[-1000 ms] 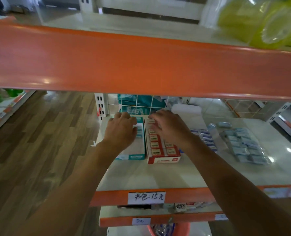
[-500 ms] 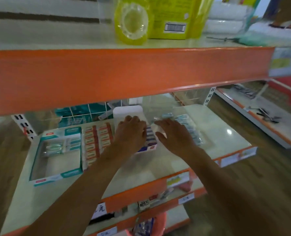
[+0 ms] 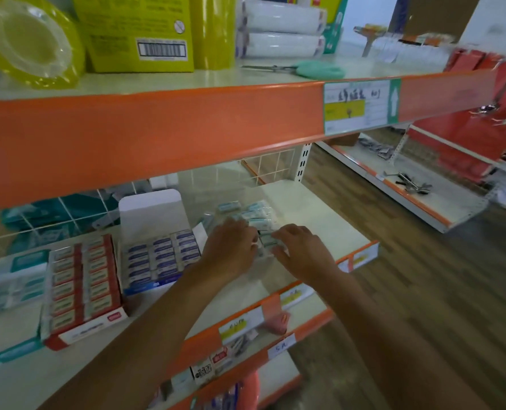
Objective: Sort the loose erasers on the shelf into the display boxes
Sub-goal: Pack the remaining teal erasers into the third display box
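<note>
I am watching my left hand (image 3: pixel 231 250) curling over the loose erasers (image 3: pixel 254 213) near the shelf's (image 3: pixel 319 220) right edge, its grip unclear. My right hand's (image 3: pixel 302 253) fingers (image 3: pixel 281 232) are resting spread on them, beside the blue display box (image 3: pixel 160 257).

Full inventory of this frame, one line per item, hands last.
blue display box: one, flap up, blue-white erasers, middle shelf
red display box: one, rows of erasers, left of blue display box
teal display box: one, far left, partly cut off
loose erasers: several, teal-white, right of blue display box
scissors: one, mint handles, top shelf
yellow-green packs: several, top shelf left
white rolls: two, stacked, top shelf
left hand: on the loose erasers, grip unclear
right hand: on the loose erasers, grip unclear
</note>
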A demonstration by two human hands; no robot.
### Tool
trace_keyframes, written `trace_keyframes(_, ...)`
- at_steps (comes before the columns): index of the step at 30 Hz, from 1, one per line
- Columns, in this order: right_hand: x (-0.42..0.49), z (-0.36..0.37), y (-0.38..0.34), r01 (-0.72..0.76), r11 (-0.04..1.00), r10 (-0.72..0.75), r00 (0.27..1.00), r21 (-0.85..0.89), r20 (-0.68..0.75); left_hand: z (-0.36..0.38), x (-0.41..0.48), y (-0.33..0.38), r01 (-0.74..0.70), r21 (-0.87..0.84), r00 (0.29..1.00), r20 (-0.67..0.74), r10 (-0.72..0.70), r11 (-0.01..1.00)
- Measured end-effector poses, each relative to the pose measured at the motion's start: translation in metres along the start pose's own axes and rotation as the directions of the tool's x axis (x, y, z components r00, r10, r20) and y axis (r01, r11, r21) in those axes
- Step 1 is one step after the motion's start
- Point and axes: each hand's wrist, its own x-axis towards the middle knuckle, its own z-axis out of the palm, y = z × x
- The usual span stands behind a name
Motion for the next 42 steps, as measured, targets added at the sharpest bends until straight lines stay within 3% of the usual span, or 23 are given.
trace_keyframes(4, -0.002, 0.004, 0.011, 0.019, 1.000, -0.020, 0.998, 0.015, 0.067, 0.014, 0.006, 0.007, 0.007, 0.027, 0.998, 0.057, -0.009, 1.000)
trace_keyframes(7, -0.001, 0.008, 0.014, 0.036, 0.999, -0.037, 0.999, 0.017, 0.035, 0.022, 0.005, 0.006, 0.004, 0.029, 0.994, 0.110, -0.007, 1.000)
trace_keyframes(15, 0.004, 0.009, 0.018, 0.083, 0.996, -0.083, 0.997, -0.023, 0.006, 0.033, -0.002, 0.002, 0.008, 0.017, 0.993, 0.117, -0.009, 1.000)
trace_keyframes(22, 0.005, 0.007, 0.016, 0.024, 0.999, -0.024, 1.000, 0.035, 0.018, 0.031, -0.008, 0.002, 0.019, -0.017, 0.994, 0.106, -0.017, 1.000)
trace_keyframes(31, 0.007, 0.002, -0.001, 0.136, 0.983, -0.120, 0.984, 0.125, -0.132, 0.015, -0.016, 0.003, 0.169, -0.163, 0.965, 0.231, -0.128, 0.972)
trace_keyframes(42, 0.028, -0.010, -0.054, 0.153, 0.937, -0.095, 0.977, 0.313, -0.191, -0.037, -0.046, -0.031, 0.141, -0.154, 0.988, -0.044, -0.149, 0.978)
